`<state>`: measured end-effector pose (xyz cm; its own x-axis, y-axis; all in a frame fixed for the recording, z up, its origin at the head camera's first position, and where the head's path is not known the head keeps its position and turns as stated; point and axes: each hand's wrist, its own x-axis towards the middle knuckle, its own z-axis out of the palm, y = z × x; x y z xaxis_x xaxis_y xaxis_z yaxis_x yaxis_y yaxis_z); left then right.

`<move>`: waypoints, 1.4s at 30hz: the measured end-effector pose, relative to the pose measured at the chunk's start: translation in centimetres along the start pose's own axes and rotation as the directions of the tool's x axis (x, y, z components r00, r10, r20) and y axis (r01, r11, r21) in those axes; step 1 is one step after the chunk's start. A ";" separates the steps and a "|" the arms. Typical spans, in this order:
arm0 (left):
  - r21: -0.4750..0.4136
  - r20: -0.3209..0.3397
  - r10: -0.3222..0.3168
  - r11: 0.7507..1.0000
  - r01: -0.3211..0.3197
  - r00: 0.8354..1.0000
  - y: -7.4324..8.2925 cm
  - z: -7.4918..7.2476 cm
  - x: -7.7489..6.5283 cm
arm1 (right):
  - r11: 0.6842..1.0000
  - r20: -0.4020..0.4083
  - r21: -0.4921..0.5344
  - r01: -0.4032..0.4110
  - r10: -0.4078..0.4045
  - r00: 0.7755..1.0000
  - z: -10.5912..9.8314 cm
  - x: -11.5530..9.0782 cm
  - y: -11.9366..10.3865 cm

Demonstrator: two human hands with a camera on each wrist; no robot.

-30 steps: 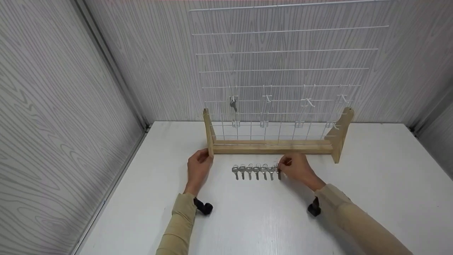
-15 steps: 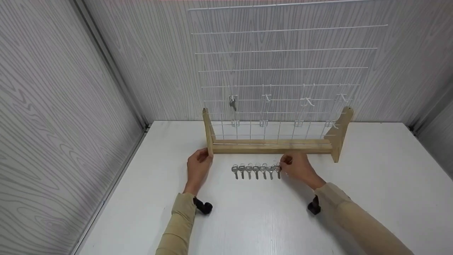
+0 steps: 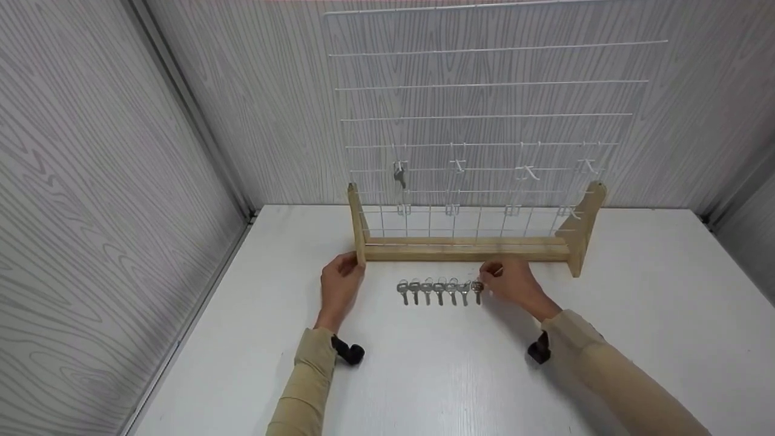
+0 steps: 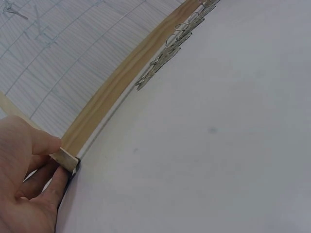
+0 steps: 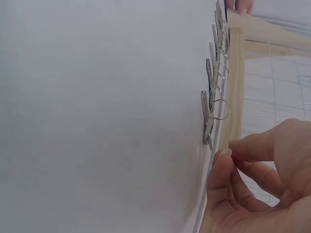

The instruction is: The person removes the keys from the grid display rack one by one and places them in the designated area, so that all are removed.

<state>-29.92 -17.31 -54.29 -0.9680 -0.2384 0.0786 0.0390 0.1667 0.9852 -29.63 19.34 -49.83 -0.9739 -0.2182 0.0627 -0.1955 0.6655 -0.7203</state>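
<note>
A row of several keys with rings [image 3: 439, 290] lies on the white table before a wire grid rack. My left hand [image 3: 340, 284] grips the front foot of the rack's left wooden side [image 4: 66, 158], thumb above and fingers below. At the row's right end, my right hand [image 3: 511, 281] is beside the last key [image 3: 478, 290]. In the right wrist view its thumb and forefinger [image 5: 235, 148] meet just beside that key [image 5: 206, 121]. Whether they pinch its ring cannot be made out. Another key [image 3: 399, 175] hangs from the rack's upper left hook.
White hooks, such as one upper hook [image 3: 528, 172], stick out from the wire grid in two rows. A wooden base bar [image 3: 466, 251] runs between the rack's sides, close behind the keys. Grey wood-grain panels [image 3: 290, 121] stand behind and at the sides.
The last key in the row shows more of its head beside my right fingertips, which have shifted very slightly right. My left hand stays on the rack's side.
</note>
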 end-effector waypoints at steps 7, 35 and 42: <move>0.000 0.000 0.006 1.000 -0.006 1.000 0.0 0.0 0.0 | 0.994 -0.053 0.004 0.113 -0.112 0.992 -0.7 0.0 -1.3; 0.019 -0.013 -0.006 1.000 0.006 1.000 -0.1 0.2 0.0 | 0.957 -0.231 0.088 0.278 -0.252 0.940 -3.7 1.9 -11.3; 0.037 -0.006 0.004 0.999 -0.004 1.000 -0.3 0.3 0.0 | 0.934 -0.275 0.130 0.332 -0.288 0.917 -3.0 2.9 -13.3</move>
<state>-29.97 -17.11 -54.65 -0.9664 -0.2432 0.0835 0.0334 0.2030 0.9786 -30.15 11.98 -37.98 -0.8690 -0.1951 0.4548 -0.4908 0.4566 -0.7420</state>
